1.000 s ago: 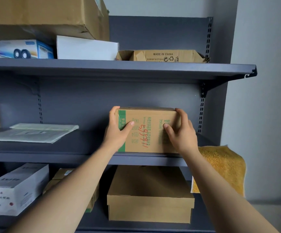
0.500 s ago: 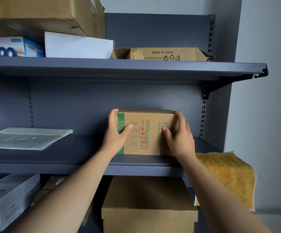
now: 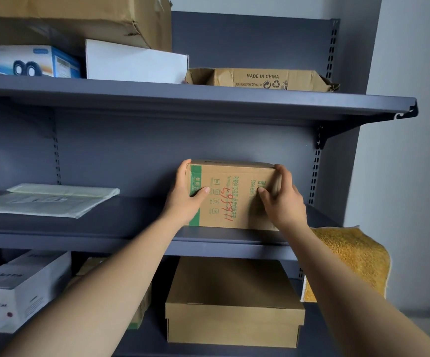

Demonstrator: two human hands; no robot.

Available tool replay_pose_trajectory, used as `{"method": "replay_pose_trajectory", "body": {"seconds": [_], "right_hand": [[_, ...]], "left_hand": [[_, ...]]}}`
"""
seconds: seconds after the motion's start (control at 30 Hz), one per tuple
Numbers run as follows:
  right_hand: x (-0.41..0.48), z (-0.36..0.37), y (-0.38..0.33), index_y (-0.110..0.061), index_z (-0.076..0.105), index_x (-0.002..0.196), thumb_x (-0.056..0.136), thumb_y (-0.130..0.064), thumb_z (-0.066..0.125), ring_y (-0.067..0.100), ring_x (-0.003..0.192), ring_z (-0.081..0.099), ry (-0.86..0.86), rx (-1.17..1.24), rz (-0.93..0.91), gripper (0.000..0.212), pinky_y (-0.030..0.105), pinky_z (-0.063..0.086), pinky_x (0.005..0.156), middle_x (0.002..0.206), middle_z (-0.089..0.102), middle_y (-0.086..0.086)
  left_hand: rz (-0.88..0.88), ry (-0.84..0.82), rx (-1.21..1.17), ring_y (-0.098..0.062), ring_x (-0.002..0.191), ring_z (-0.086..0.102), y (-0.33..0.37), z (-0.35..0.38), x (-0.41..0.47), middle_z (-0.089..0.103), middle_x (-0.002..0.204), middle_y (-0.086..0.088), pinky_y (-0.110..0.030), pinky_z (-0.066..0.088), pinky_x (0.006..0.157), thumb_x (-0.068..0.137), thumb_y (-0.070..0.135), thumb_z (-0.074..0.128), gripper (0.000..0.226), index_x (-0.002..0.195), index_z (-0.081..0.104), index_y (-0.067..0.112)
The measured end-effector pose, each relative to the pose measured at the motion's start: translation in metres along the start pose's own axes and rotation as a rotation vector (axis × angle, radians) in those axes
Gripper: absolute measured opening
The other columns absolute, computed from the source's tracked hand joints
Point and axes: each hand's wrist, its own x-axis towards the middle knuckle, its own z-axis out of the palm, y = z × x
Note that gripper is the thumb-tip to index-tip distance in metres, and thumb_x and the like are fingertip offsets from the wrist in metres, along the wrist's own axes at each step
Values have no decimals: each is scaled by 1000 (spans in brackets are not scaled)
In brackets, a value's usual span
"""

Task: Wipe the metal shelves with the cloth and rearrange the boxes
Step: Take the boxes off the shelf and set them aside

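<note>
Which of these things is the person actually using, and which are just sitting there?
In use: the cardboard box with red writing, gripped by the left hand and right hand; the middle shelf; the yellow cloth draped at its right end.
Lying about: the plastic packets; the crushed carton.

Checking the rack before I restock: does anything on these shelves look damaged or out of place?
Yes. On the top shelf, the MADE IN CHINA carton is crushed, its ends bent and crumpled. The yellow cloth hangs off the right end of the middle shelf. The red-marked box, gripped by the left hand and right hand, stands square.
</note>
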Motion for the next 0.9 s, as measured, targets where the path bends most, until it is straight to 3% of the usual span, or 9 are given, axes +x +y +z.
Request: {"method": "replay_pose_trajectory", "body": {"seconds": [0.13, 0.23, 0.37, 0.47, 0.73, 0.9], "right_hand": [[-5, -9, -10, -40, 23, 156, 96, -51, 60, 39, 130, 50, -12, -18, 19, 71, 46, 46, 101, 154, 41, 14], [-20, -11, -19, -42, 25, 156, 95, -54, 59, 41, 132, 49, 30, -2, 44, 71, 51, 45, 106, 160, 28, 14], [-50, -2, -39, -37, 35, 150, 95, -51, 62, 42, 134, 45, 97, 14, 12, 62, 52, 45, 105, 158, 30, 15], [-73, 14, -69, -35, 38, 151, 95, -55, 60, 34, 136, 46, 100, 22, -6, 64, 48, 43, 104, 158, 33, 10], [-141, 94, -176, -31, 50, 145, 93, -53, 64, 23, 134, 46, -36, 153, -127, 58, 31, 36, 106, 146, 50, 5], [-185, 136, -228, -28, 48, 147, 93, -51, 66, 20, 135, 46, -104, 154, -140, 61, 25, 34, 103, 147, 49, 4]], "left_hand": [[-39, -12, 8, -13, 125, 53, 6, -19, -8, 49, 139, 19, -37, 49, 98, 96, 29, 67, 76, 153, 20, 48], [-46, 13, -21, -15, 135, 44, 4, -31, -25, 39, 153, 11, -39, 40, 108, 96, 32, 66, 75, 155, 21, 43], [-26, -6, -69, -16, 138, 42, -3, -54, -48, 35, 158, 8, -34, 37, 107, 96, 34, 66, 69, 154, 27, 37], [-14, -6, -121, -13, 135, 44, -7, -80, -60, 39, 155, 6, -30, 37, 104, 96, 34, 66, 65, 151, 33, 34], [-15, 40, -184, -5, 128, 50, -26, -186, -90, 52, 139, 17, -30, 40, 107, 93, 39, 69, 45, 132, 45, 45], [-32, 64, -187, -3, 129, 50, -50, -257, -117, 56, 137, 16, -28, 39, 106, 93, 39, 69, 46, 136, 50, 36]]}}
